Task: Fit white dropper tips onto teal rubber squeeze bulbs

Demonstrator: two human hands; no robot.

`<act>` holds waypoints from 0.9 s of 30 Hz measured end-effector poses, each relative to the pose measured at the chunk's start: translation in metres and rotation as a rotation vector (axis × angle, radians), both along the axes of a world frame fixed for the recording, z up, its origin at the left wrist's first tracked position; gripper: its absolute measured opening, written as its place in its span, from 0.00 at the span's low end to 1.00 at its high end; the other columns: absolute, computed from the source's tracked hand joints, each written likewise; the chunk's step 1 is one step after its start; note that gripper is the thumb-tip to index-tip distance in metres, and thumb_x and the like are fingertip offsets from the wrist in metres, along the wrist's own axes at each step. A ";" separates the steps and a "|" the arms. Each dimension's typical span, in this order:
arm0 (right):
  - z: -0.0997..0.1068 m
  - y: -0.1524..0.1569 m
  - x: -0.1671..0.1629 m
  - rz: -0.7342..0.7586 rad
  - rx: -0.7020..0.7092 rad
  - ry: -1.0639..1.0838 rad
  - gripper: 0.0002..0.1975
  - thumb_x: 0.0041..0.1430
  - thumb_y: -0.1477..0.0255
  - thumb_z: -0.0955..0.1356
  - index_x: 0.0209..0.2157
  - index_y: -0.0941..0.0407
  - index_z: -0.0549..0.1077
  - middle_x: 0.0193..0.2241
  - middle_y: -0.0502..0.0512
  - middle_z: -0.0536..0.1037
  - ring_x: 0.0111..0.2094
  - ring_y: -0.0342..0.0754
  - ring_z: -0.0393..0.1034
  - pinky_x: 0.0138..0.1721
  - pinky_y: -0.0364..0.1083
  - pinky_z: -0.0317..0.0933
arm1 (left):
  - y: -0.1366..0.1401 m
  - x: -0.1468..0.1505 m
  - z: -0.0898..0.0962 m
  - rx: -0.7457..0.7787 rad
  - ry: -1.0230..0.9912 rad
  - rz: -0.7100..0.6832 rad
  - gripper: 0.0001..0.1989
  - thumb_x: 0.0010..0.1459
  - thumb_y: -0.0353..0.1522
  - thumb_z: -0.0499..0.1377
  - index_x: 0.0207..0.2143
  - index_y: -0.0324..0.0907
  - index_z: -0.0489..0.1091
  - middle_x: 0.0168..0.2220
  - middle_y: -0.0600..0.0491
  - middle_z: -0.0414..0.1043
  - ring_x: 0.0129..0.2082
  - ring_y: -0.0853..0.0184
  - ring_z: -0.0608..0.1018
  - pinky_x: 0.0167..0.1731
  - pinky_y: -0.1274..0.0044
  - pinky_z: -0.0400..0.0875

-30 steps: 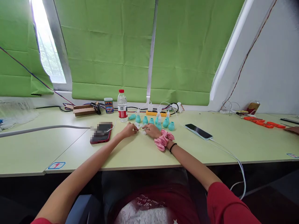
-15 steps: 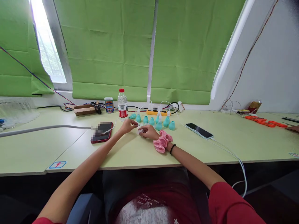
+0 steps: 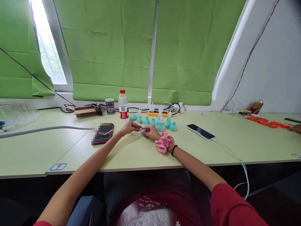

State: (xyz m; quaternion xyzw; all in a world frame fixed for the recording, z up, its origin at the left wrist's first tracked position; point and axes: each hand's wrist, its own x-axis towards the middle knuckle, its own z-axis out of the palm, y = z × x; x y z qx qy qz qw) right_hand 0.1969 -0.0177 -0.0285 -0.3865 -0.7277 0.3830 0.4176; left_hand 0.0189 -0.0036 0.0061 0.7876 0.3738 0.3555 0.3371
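Over the table, a small clear plastic piece (image 3: 143, 130) is pinched between my two hands; its exact form is too small to tell. My left hand (image 3: 131, 127) grips it from the left, thumb and fingertips together. From the right, my right hand (image 3: 151, 132) has its fingers closed round the same piece. A pink scrunchie (image 3: 164, 142) and a black band circle my right wrist. Just beyond the hands stand several turquoise rubber bulbs (image 3: 173, 126), some topped with white translucent nozzles (image 3: 161, 119). One turquoise bulb (image 3: 133, 117) lies on its side near the bottle.
Behind my left hand stands a water bottle (image 3: 123, 106) beside a can (image 3: 110, 106). A phone (image 3: 103, 133) lies left, another phone (image 3: 200, 131) right with its cable. A yellow power strip (image 3: 158, 114) runs behind the bulbs. Orange tools (image 3: 268, 121) and another person's hand (image 3: 296, 128) are far right.
My left hand has moved slightly right, so its fingertips now meet those of my right hand at the clear piece. At the far right edge, another person's hand has shifted.
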 end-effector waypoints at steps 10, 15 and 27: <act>0.004 -0.001 0.001 0.022 -0.051 0.071 0.15 0.42 0.73 0.67 0.35 0.64 0.69 0.15 0.47 0.67 0.14 0.36 0.60 0.15 0.37 0.59 | -0.004 0.003 0.000 0.077 0.080 -0.059 0.17 0.41 0.33 0.59 0.36 0.36 0.72 0.30 0.49 0.74 0.25 0.70 0.70 0.26 0.79 0.63; 0.005 -0.002 0.001 0.025 -0.059 0.078 0.16 0.43 0.74 0.67 0.37 0.63 0.68 0.17 0.47 0.68 0.15 0.36 0.61 0.16 0.36 0.59 | -0.001 0.006 -0.004 0.192 0.139 0.013 0.17 0.41 0.33 0.59 0.36 0.37 0.72 0.26 0.51 0.73 0.21 0.73 0.66 0.21 0.81 0.59; 0.000 0.004 0.002 0.034 -0.077 0.082 0.16 0.43 0.75 0.68 0.38 0.62 0.69 0.19 0.47 0.68 0.16 0.35 0.61 0.16 0.36 0.59 | -0.011 0.012 -0.001 0.360 0.205 0.069 0.14 0.42 0.35 0.59 0.32 0.38 0.74 0.26 0.51 0.73 0.22 0.73 0.66 0.22 0.81 0.58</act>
